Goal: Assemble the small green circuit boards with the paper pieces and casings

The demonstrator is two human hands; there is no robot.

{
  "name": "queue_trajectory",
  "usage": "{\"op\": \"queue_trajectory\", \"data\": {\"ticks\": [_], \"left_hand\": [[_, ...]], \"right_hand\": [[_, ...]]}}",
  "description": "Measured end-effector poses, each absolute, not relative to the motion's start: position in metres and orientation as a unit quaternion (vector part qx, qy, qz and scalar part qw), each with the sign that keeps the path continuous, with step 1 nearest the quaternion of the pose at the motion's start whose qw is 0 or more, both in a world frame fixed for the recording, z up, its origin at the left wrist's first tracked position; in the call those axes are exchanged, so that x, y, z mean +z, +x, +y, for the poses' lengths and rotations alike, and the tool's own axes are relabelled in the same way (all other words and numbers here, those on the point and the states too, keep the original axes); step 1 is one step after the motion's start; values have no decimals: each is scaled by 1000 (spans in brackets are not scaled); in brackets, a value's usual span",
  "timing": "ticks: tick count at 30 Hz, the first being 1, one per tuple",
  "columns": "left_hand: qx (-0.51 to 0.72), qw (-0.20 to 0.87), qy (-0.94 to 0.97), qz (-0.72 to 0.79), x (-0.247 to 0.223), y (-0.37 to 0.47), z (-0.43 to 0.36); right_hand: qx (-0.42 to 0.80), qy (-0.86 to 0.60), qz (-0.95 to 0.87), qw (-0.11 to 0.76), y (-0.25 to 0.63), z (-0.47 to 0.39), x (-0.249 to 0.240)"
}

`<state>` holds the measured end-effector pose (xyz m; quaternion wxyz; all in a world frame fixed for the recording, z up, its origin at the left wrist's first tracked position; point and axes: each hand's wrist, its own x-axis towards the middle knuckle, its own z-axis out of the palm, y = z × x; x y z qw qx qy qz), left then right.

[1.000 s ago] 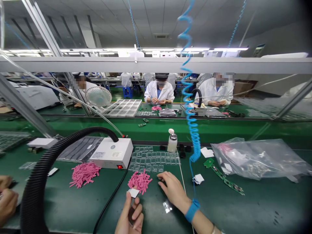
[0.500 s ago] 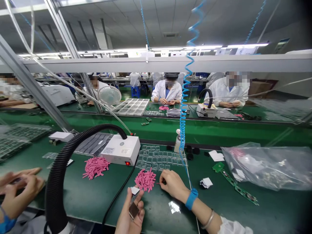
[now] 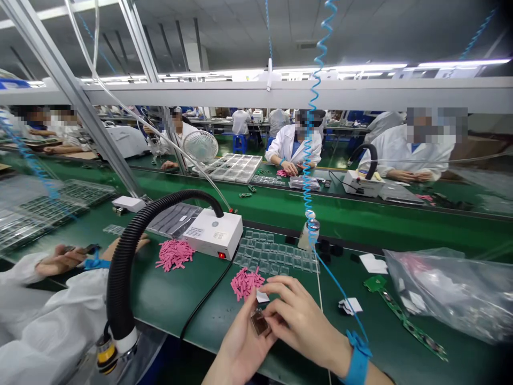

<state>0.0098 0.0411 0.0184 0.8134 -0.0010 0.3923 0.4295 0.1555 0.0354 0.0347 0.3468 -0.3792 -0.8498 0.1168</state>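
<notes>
At lower centre, our right hand, fingertips together, has reached the small brown square piece our left hand clamps, apparently joining in.

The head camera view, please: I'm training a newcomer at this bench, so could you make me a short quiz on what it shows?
1. Multiple choice: what is the dark piece in the left hand like? A) a ball B) a flat square C) a long rod
2. True or false: the black hose runs to the top of the white box.
3. Which of the camera wearer's wrists shows a blue band?

Key:
1. B
2. True
3. The one behind the right hand
</notes>
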Motion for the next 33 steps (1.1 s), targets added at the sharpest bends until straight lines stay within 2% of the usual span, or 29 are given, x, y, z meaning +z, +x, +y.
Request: {"op": "queue_trajectory", "data": {"ticks": [6,22,33], "left_hand": [[423,819,-29,387,23,15,39],[412,834,-47,364,22,17,36],[419,833,-69,355,26,23,38]], "right_hand": [[55,-360,-871,328,151,37,38],[-11,-361,-896,259,149,38,42],[-34,-368,-872,323,146,35,30]]}}
